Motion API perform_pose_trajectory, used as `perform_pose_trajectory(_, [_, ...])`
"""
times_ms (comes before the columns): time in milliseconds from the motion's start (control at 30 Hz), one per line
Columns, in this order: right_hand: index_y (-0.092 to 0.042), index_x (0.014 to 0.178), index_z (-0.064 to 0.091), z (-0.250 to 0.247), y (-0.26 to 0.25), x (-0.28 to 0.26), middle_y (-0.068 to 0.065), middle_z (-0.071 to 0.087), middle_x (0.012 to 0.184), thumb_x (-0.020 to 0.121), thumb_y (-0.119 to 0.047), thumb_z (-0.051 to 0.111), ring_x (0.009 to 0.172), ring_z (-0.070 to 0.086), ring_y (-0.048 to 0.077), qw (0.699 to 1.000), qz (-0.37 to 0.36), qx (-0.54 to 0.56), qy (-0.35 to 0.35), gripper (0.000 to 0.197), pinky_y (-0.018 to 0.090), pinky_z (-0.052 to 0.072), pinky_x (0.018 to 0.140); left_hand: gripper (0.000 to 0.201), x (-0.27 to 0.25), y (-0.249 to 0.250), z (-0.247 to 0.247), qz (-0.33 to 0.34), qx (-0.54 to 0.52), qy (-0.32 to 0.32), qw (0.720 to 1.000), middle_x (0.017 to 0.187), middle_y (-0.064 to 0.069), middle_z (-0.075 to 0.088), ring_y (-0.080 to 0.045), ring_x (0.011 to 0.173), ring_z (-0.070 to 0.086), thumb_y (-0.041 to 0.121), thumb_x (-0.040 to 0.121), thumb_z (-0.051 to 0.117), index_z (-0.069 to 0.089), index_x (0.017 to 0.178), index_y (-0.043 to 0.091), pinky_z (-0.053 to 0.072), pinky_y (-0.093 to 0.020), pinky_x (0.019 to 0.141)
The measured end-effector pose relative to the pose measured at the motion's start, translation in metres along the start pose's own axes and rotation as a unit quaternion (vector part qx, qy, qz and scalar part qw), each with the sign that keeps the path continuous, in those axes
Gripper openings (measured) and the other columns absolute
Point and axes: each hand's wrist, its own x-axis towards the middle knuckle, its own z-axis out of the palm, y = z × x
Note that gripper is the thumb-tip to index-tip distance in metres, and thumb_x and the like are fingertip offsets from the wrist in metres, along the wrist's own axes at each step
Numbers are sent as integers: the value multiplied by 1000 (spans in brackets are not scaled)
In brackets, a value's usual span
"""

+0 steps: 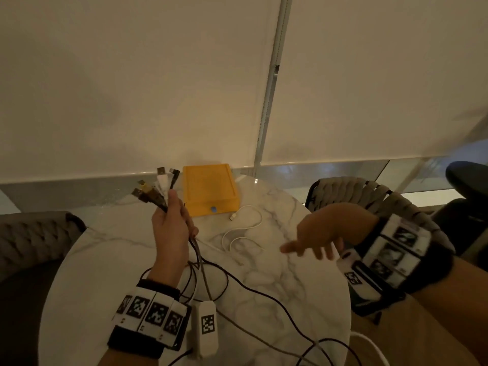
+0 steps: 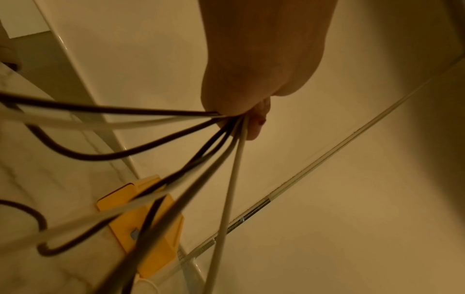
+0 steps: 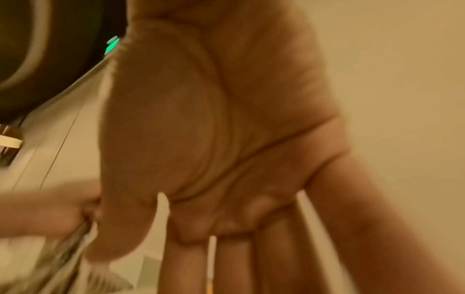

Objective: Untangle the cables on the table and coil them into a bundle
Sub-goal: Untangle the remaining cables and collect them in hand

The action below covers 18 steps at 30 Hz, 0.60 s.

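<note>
ok so rn my left hand (image 1: 171, 228) is fisted around a bunch of cables (image 2: 176, 179), plug ends (image 1: 155, 187) fanned out above my fingers just left of the yellow box (image 1: 211, 190), while the rest of the cords trail down past my wrist and loop over the table (image 1: 277, 273) on the near side of the box, towards me. Right hand (image 1: 319, 233) is empty, fingers spread flat, hovering above the table off to the right of the box, not touching anything afaict. One white cable (image 1: 243, 225) is lying loose in a squiggle right in front of the box, its connector nearly against the box's front edge. So imo I'm at the gather-the-ends stage, tails not sorted yet. Next move prob: right hand grabs that stray white one or runs down the hanging cords to pull the crossings apart, then starts looping. The dark cords cross each other near my wrist, so a hard tug could tighten that, gotta go slow. Table is round white marble w/ grey veins. Behind the box there's a pale roller blind, a woven chair (image 1: 356, 191) to its right, dim warm light everywhere.
</note>
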Motion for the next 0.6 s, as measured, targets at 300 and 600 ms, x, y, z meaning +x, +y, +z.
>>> perform_pose_trajectory(300, [1,108,59,-3,-60,141,20,60,115,95,-14,38,103,57,36,956,-168,-59,233,29,38,47,88,46,7,-9,-7,-27,49,-15,998,39,10,28,-8,33,23,36,98,40,33,57,17,26,-18,37])
perform_pose_trajectory(600, [-4,127,43,42,-92,221,21,54,124,93,-16,42,111,54,36,948,-144,-21,284,37,43,46,93,45,8,-21,-12,-50,93,-22,994,40,7,26,-9,33,22,36,97,40,33,58,15,28,-22,38])
